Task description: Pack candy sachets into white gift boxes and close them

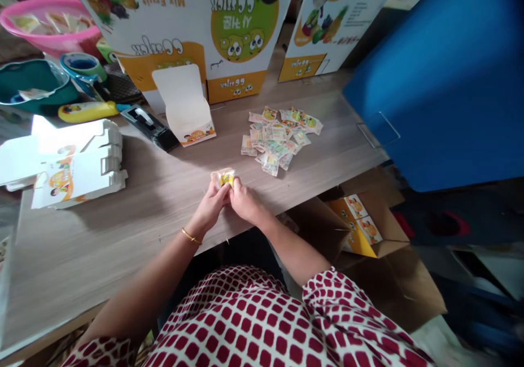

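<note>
My left hand (213, 200) and my right hand (244, 199) meet over the table's front part. Between their closed fingers are small plastic sachets (225, 178), with a yellow print showing; how many is unclear. A loose pile of similar sachets (278, 138) lies beyond my right hand. Past my left hand stands a small white display box (186, 110) with its back flap raised. A stack of flattened white cartons (79, 165) rests at the left.
A black tape dispenser (150, 128) and a yellow-handled tool (88, 110) lie by a teal basket (36, 86) and a pink basket (53, 26). Large printed cartons (172, 23) line the back. A blue panel (442, 94) stands right, above an open cardboard box (393, 241).
</note>
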`<state>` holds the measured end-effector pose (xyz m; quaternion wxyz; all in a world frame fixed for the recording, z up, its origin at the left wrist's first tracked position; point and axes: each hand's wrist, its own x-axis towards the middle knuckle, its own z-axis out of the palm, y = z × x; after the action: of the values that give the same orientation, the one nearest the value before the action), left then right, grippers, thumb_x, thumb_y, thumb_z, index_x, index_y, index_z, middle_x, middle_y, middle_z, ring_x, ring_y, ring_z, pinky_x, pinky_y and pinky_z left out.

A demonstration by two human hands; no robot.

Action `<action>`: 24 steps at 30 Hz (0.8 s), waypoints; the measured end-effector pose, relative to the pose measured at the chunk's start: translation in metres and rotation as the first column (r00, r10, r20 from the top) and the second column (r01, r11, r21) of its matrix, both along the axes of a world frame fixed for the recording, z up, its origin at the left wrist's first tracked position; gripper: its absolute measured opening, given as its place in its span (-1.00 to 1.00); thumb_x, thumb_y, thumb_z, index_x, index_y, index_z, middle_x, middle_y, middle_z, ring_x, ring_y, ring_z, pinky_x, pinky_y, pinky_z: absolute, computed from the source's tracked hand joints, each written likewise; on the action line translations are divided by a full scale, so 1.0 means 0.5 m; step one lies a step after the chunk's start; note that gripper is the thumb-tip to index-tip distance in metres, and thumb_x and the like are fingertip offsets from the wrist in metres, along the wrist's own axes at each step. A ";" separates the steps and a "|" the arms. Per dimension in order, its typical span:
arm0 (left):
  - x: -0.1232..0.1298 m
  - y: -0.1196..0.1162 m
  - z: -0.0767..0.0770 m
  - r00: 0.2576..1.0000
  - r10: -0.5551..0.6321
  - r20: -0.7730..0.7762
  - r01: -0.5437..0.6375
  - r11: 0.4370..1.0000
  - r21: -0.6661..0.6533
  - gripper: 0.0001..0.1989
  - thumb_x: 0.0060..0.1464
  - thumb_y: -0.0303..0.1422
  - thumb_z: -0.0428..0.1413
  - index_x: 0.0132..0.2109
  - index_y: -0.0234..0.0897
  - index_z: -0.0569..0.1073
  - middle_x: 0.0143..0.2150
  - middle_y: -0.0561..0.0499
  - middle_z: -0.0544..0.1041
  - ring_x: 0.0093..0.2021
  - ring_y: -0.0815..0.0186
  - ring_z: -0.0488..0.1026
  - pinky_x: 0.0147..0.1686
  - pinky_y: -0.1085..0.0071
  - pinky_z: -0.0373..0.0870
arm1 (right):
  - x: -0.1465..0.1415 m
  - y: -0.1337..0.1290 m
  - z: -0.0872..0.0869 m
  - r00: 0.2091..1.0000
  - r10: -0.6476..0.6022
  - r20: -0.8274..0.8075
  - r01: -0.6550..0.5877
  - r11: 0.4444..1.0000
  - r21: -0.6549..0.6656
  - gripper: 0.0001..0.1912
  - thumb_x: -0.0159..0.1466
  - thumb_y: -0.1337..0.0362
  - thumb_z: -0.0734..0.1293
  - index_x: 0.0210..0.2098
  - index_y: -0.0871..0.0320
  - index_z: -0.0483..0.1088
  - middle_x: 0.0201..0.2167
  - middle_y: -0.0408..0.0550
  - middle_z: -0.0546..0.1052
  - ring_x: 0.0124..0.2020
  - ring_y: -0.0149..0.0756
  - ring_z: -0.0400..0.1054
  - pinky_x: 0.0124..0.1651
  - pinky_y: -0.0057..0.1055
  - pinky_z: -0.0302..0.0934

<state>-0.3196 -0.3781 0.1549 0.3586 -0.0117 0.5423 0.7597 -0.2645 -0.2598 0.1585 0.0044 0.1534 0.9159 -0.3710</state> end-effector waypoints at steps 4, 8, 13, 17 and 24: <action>-0.011 -0.025 -0.007 0.992 -0.069 -0.105 0.054 0.989 -0.139 -0.54 0.08 -0.17 0.29 0.05 -0.24 0.37 -0.12 -0.04 0.55 -0.24 0.27 0.52 -0.33 0.44 0.44 | -0.008 0.132 0.027 0.985 0.164 0.059 -0.162 0.986 -0.032 -0.78 0.40 0.12 0.28 -0.05 0.05 0.45 -0.22 -0.06 0.63 -0.18 -0.14 0.52 -0.10 -0.29 0.36; -0.029 -0.047 0.014 0.812 -0.236 -0.533 0.023 0.927 -0.376 -0.63 0.09 -0.28 0.28 0.03 -0.16 0.40 -0.17 -0.06 0.54 -0.14 0.11 0.54 -0.15 0.30 0.43 | -0.041 0.287 0.041 0.961 -0.263 -0.088 0.277 0.911 0.304 -0.70 0.39 0.21 0.28 0.07 0.15 0.45 0.08 0.16 0.53 0.17 -0.01 0.37 0.26 -0.11 0.22; -0.016 -0.043 0.027 0.159 -0.615 -0.773 -0.184 0.750 -0.635 -0.77 0.21 -0.47 0.02 -0.03 -0.19 0.47 0.17 -0.23 0.49 0.18 -0.11 0.38 0.13 -0.01 0.27 | -0.079 0.381 0.025 0.955 -0.291 -0.059 0.288 0.862 0.416 -0.32 0.31 0.25 0.37 0.37 0.28 0.20 0.36 0.31 0.30 0.35 0.10 0.19 0.36 -0.02 0.11; -0.008 -0.032 0.005 -0.020 -0.657 -0.754 -0.342 0.713 -0.612 -0.74 0.21 -0.45 0.02 0.02 -0.27 0.45 -0.07 -0.23 0.53 -0.02 -0.04 0.41 0.11 -0.02 0.27 | -0.125 0.427 0.030 0.988 -0.148 -0.049 0.152 0.837 0.525 -0.37 0.34 0.42 0.27 0.40 0.21 0.21 0.39 0.19 0.29 0.44 0.04 0.05 0.39 -0.05 0.04; -0.032 -0.027 -0.021 -0.031 -0.635 -0.772 -0.337 0.734 -0.590 -0.82 0.23 -0.42 0.01 -0.04 -0.25 0.41 -0.12 -0.21 0.53 -0.07 0.00 0.43 0.01 0.07 0.32 | -0.176 0.451 0.067 0.981 -0.196 -0.016 0.173 0.826 0.537 -0.58 0.52 0.26 0.07 0.14 0.21 0.48 0.11 0.18 0.55 0.11 -0.06 0.42 0.14 -0.25 0.23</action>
<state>-0.3355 -0.3916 0.1442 -0.0773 0.4739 0.8443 0.2379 -0.3523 -0.0342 0.1922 -0.0562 0.2436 0.9634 -0.0963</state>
